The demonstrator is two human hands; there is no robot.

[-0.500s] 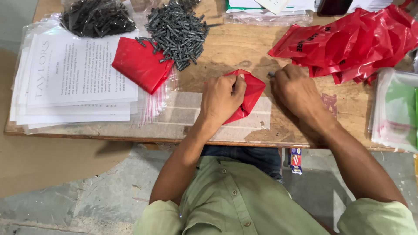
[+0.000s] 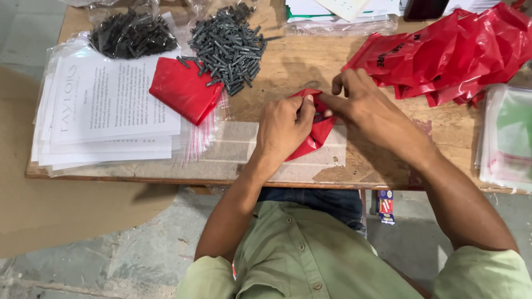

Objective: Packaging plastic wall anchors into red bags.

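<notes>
My left hand [image 2: 284, 126] presses down on a small red plastic bag [image 2: 317, 136] lying on the wooden table [image 2: 310, 61], thumb and fingers gripping its upper part. My right hand [image 2: 360, 102] meets it from the right, pinching the bag's top edge with fingertips. The bag is folded and partly hidden under both hands. A second folded red bag [image 2: 183, 88] lies to the left, beside a heap of dark screws [image 2: 228, 45].
A stack of printed white sheets in clear sleeves [image 2: 105, 105] fills the left side. Another screw pile in a clear bag [image 2: 130, 34] sits at the back left. A heap of red bags [image 2: 460, 47] is at the right, clear pouches [image 2: 507, 135] at the far right edge.
My right hand has moved left from beside the bag onto its top edge. My left hand shifted slightly, and both now grip the bag together.
</notes>
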